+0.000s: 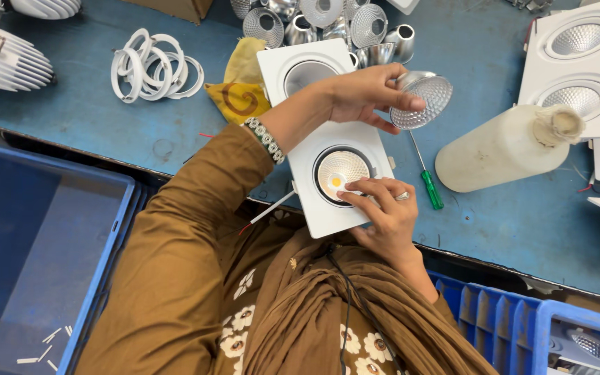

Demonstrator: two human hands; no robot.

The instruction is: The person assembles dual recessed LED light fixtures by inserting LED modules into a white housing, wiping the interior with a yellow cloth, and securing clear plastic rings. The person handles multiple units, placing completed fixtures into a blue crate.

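Observation:
A white double square downlight frame [319,212] lies on the blue table in front of me. Its near socket [342,173] shows a yellow light chip in a round recess. My right hand [383,212] rests on the frame's near end, with fingertips on the rim of that socket. My left hand [362,94] reaches over the frame and holds a shiny faceted reflector cup [425,101] to the right of the frame's far socket [308,73]. A beaded bracelet sits on my left wrist.
A green-handled screwdriver [428,182] lies right of the frame, next to a tipped white plastic bottle [505,149]. More reflector cups [328,24], white rings [154,66], a yellow cloth [243,87], finished white fixtures [581,66] and blue crates [43,243] surround the work spot.

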